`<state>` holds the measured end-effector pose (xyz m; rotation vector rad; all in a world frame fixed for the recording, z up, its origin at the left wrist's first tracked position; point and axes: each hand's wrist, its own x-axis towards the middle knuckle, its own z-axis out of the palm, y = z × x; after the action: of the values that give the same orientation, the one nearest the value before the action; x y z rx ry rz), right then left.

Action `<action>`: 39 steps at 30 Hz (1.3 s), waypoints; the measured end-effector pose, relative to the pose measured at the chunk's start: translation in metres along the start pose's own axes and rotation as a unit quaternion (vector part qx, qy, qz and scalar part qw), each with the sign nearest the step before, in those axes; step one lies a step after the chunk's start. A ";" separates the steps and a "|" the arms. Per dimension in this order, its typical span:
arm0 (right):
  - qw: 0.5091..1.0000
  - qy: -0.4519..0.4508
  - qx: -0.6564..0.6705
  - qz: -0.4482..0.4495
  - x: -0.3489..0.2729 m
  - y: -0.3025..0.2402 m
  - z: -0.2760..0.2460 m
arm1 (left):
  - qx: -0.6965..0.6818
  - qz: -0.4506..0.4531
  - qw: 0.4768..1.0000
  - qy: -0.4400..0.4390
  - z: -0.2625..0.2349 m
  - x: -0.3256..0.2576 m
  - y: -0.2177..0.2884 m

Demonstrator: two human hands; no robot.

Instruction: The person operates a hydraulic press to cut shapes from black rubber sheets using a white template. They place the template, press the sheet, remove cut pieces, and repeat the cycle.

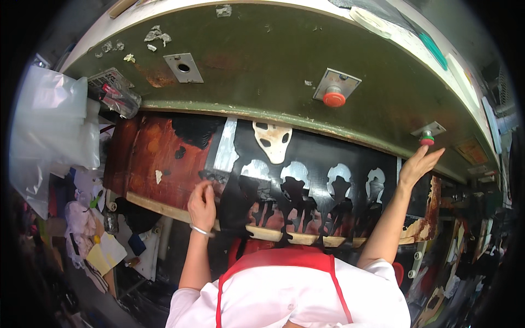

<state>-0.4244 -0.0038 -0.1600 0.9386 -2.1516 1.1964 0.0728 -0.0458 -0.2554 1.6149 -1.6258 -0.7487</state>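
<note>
A black sheet [311, 164] with several cut-out shapes lies on the bed of a green press machine [257, 71]. My left hand [202, 203] rests on the sheet's left edge, fingers curled and pinching the black material near the wooden front rail [273, 235]. Up at the right, my right hand [418, 164] is raised with fingers spread, its fingertips just under a small red-and-green push button [427, 140] on the machine's front. It holds nothing.
A large red button [334, 99] and a square metal plate [183, 67] sit on the machine's front. Clear plastic bags [52, 126] and assorted clutter crowd the left side. More scraps and cut pieces lie at the lower right.
</note>
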 end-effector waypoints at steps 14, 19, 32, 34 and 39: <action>0.996 0.001 0.077 0.040 -0.003 -0.002 0.018 | 0.231 0.140 0.963 0.025 0.047 0.033 0.012; 0.984 0.008 0.177 -0.033 -0.073 -0.033 -0.015 | 0.189 0.112 0.975 -0.013 0.050 0.028 0.011; 0.877 -0.253 0.406 -0.043 -0.224 -0.267 -0.001 | 0.159 -0.092 0.960 -0.213 -0.124 -0.199 -0.145; 0.842 -0.322 0.428 -0.065 -0.269 -0.312 0.002 | 0.165 -0.194 0.953 -0.163 -0.163 -0.266 -0.180; 0.703 -0.465 0.529 -0.100 -0.359 -0.437 0.006 | 0.017 -0.384 0.923 0.016 -0.138 -0.434 -0.246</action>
<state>0.1377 -0.0567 -0.1862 2.6601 -1.6355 2.1895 0.3107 0.3858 -0.4137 2.2981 -0.9416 -1.0636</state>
